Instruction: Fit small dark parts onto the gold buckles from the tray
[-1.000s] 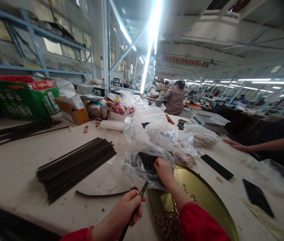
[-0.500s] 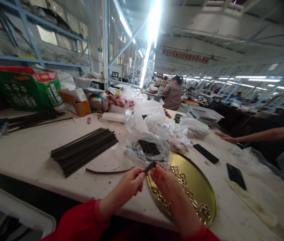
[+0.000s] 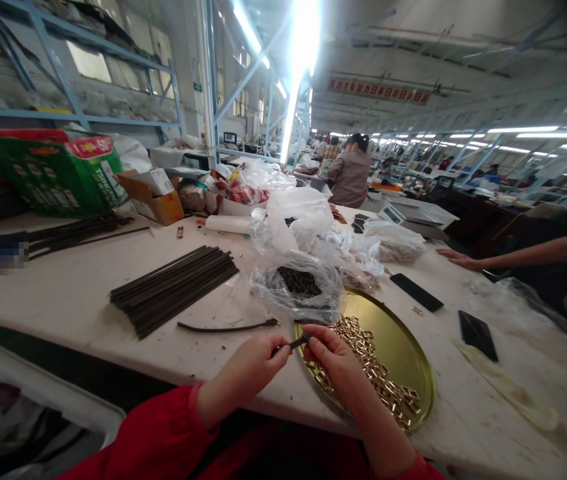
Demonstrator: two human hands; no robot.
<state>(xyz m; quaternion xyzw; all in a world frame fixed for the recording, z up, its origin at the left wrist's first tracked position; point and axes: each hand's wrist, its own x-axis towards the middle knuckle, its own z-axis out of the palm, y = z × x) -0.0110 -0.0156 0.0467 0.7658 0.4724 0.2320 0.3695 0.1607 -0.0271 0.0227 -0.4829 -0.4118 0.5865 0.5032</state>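
Between my two hands is a dark strap [image 3: 297,343], mostly hidden by the fingers. My left hand [image 3: 259,359] pinches it on one side. At its other end the fingertips of my right hand [image 3: 331,353] are closed; any small part there is too covered to make out. A second dark strap [image 3: 223,329] lies on the table just beyond my left hand. Under and beside my right forearm is a round gold tray [image 3: 403,340] with many gold-coloured metal buckles [image 3: 363,347]. Just beyond my hands sits an open clear plastic bag [image 3: 258,287] of small dark pieces [image 3: 297,280].
A stack of dark straps [image 3: 173,290] lies left on the table. Farther back are a cardboard box [image 3: 151,200], a green bag [image 3: 43,173] and plastic bags. Two dark flat objects, one black slab [image 3: 416,292] and one phone-like [image 3: 477,335], lie right. Another person's arm [image 3: 523,255] rests at the right.
My hands have shifted slightly and the held strap now lies more level between them. My left hand has come away from the loose strap, whose right end now shows. The view has turned slightly.
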